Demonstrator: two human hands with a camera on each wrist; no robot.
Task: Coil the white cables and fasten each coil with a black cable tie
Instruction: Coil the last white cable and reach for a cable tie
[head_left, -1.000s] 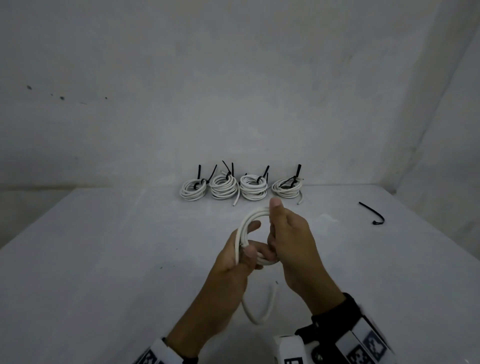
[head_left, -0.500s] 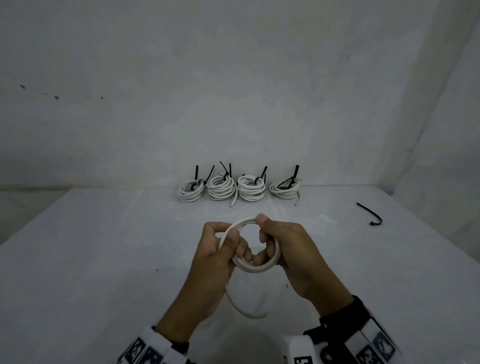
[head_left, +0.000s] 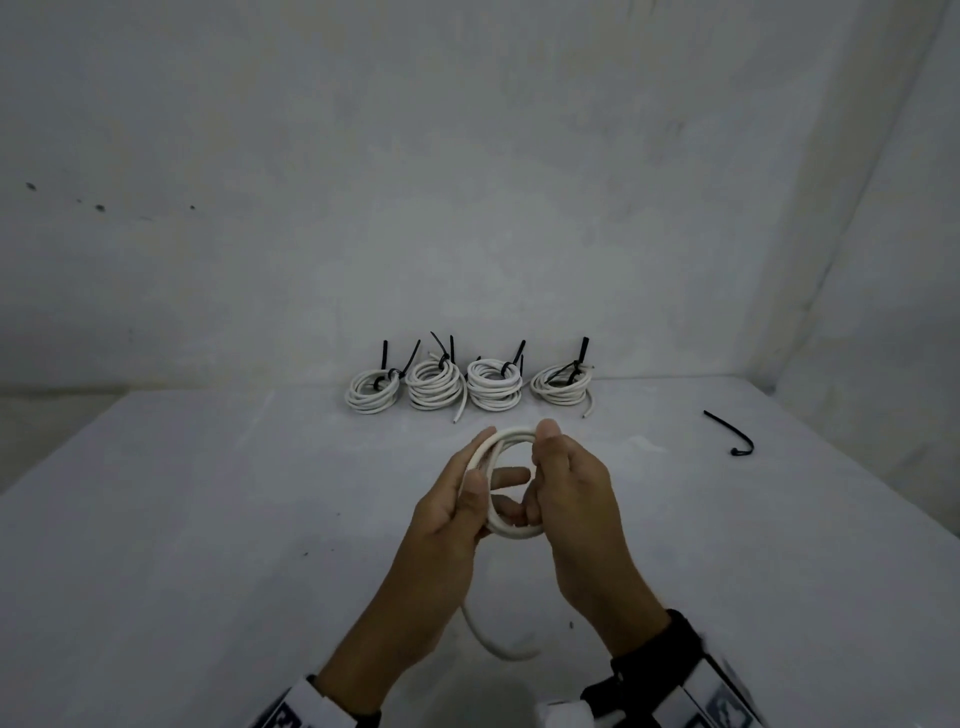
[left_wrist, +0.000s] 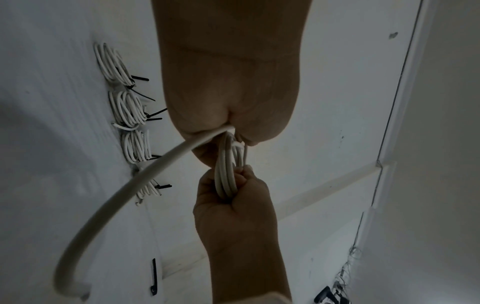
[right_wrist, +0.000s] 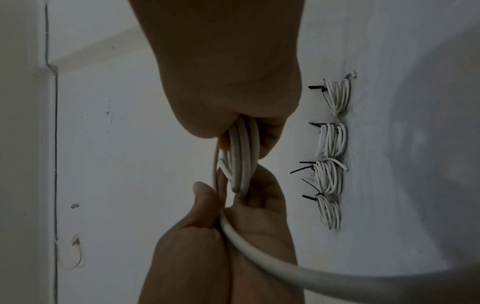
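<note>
My left hand (head_left: 457, 499) grips the left side of the white cable coil (head_left: 511, 530), thumb pressed over the turns so they cannot spring apart. My right hand (head_left: 571, 493) curls around the right side of the same ring, its thumb up on the top of the loop, steadying it while I lay on more turns. Both hands hold the coil above the table (head_left: 208, 519), in the lower middle of the head view, so the loose end has room to swing.

That loose tail (head_left: 488, 642) drops below my left wrist and curves toward the bottom of the frame; in the left wrist view it comes out from under my palm as one thick strand. I judge a turn or so is left to wind, though how long the tail runs I cannot tell, since its end blurs into the tabletop.

At the right edge of the head view lies a spare black cable tie (head_left: 730, 434), well apart from my hands, presumably waiting for this coil. Along the far table edge, upper middle of the frame, four finished coils (head_left: 467, 387) sit in a row against the wall, each cinched with a black tie, its tail sticking up.
</note>
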